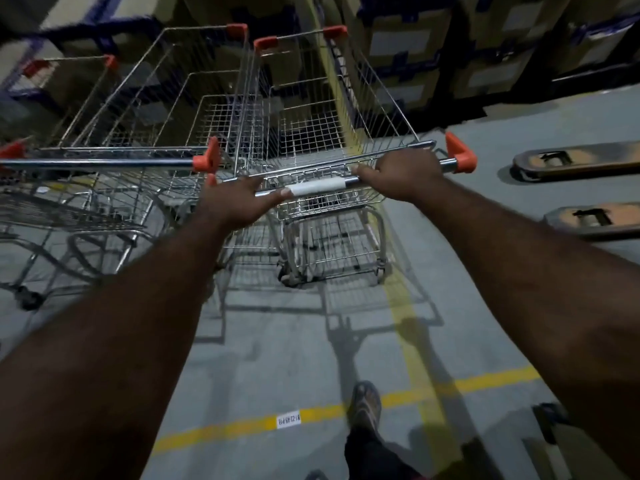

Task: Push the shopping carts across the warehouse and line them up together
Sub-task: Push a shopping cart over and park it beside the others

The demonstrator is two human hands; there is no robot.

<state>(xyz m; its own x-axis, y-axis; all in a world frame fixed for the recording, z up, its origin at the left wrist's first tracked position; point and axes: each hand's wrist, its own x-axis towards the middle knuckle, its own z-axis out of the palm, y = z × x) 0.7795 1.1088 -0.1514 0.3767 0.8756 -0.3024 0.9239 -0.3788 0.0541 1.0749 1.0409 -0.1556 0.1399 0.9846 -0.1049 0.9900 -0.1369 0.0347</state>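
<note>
A wire shopping cart (311, 109) with orange corner caps stands in front of me. Its metal handle bar (318, 186) has a white label in the middle. My left hand (239, 202) wraps the bar's left end and my right hand (403, 171) wraps the bar near the right orange cap. A second cart (138, 109) stands right beside it on the left, with its handle (104, 162) level with mine. A third cart (69, 77) sits further left behind it, only partly seen.
Stacked cardboard boxes (485, 46) on racks line the far side. Two pallet-jack forks (581, 188) lie on the grey floor at the right. Yellow floor lines (408, 306) run under the cart and across in front of my sandalled foot (363, 407).
</note>
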